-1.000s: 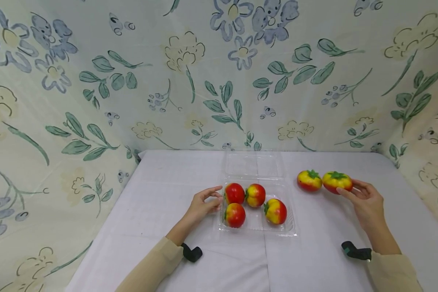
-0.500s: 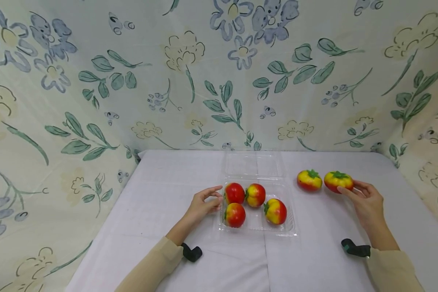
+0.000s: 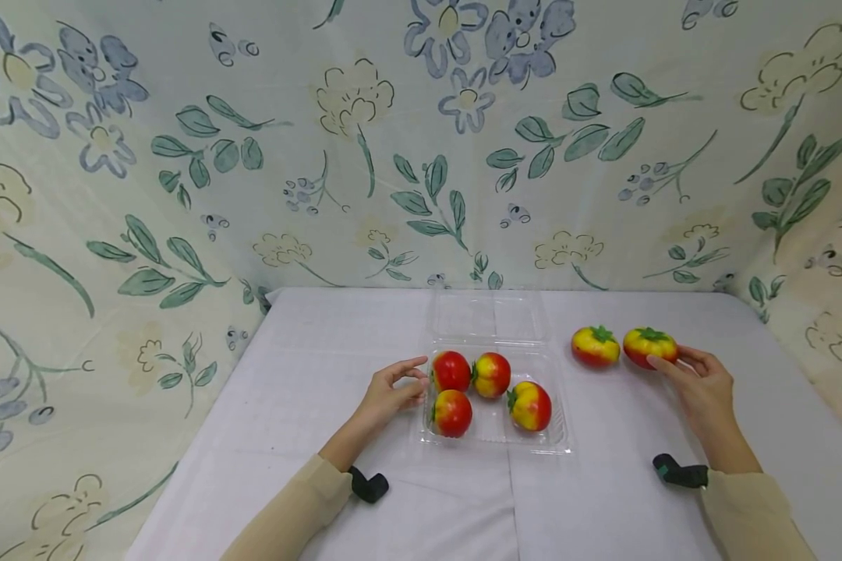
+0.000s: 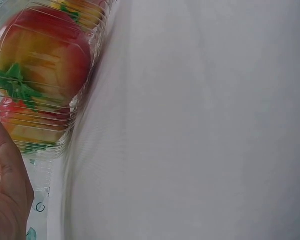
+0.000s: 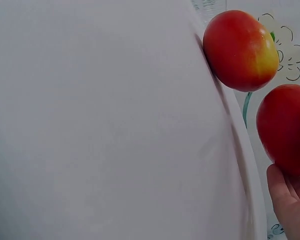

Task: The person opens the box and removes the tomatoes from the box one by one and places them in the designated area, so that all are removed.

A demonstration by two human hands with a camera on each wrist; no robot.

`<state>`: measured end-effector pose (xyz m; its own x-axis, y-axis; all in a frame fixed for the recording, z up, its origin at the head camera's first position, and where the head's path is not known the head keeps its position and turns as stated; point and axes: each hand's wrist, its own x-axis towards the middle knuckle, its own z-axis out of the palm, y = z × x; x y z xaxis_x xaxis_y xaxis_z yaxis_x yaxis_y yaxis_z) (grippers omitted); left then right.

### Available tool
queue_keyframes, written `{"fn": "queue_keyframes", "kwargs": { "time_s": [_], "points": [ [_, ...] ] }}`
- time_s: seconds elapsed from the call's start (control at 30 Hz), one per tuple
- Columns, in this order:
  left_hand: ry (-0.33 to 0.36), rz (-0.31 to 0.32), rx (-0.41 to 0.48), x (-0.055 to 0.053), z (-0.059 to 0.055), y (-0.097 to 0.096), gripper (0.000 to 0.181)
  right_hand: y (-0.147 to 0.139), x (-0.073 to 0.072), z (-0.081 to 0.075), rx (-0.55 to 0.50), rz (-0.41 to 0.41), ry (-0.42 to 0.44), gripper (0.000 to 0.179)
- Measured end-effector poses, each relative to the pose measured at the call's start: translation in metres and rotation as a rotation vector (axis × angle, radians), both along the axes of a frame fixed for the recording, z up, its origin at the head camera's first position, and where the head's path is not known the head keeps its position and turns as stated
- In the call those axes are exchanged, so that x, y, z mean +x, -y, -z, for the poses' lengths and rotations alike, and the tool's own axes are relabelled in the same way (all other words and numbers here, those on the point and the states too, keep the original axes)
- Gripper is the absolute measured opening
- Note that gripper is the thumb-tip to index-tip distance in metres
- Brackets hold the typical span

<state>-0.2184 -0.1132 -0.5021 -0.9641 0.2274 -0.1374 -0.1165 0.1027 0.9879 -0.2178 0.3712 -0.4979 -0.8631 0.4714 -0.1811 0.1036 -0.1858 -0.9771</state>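
My right hand (image 3: pixel 702 387) pinches a red-and-yellow persimmon (image 3: pixel 649 344) by its right side, thumb in front and fingers behind. Its green leafy top faces up; the right wrist view shows the red underside of this persimmon (image 5: pixel 287 127). Just left of it sits a second persimmon (image 3: pixel 595 347), a narrow gap between them. Loosely bent, my left hand (image 3: pixel 391 392) has its fingertips right at the left wall of a clear plastic clamshell box (image 3: pixel 494 446). Several more persimmons lie inside, among them one at the front right (image 3: pixel 530 406).
The box's transparent lid (image 3: pixel 487 315) is folded back flat toward the floral cloth backdrop (image 3: pixel 407 140). A white cloth (image 3: pixel 309 327) covers the table. Black camera mounts (image 3: pixel 369 485) sit by both wrists at the beige sleeves.
The persimmon in my right hand has shifted slightly right, widening the gap to its neighbour. The right wrist has since moved slightly left. My left hand stays where it was.
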Motion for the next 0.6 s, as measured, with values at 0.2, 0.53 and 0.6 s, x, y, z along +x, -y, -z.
{"fn": "queue_keyframes", "kwargs": {
  "time_s": [0.2, 0.53, 0.6],
  "points": [
    [-0.016, 0.003, -0.001, 0.01, -0.02, -0.002, 0.044, -0.003, -0.004, 0.002, -0.026, 0.007, 0.009, 0.051],
    [-0.011, -0.013, 0.009, 0.0, 0.004, 0.0, 0.045, -0.008, -0.007, 0.008, -0.008, 0.016, 0.047, 0.053],
    [-0.009, -0.013, 0.007, 0.0, 0.004, 0.0, 0.045, -0.008, -0.007, 0.008, -0.01, 0.019, 0.052, 0.053]
  ]
}}
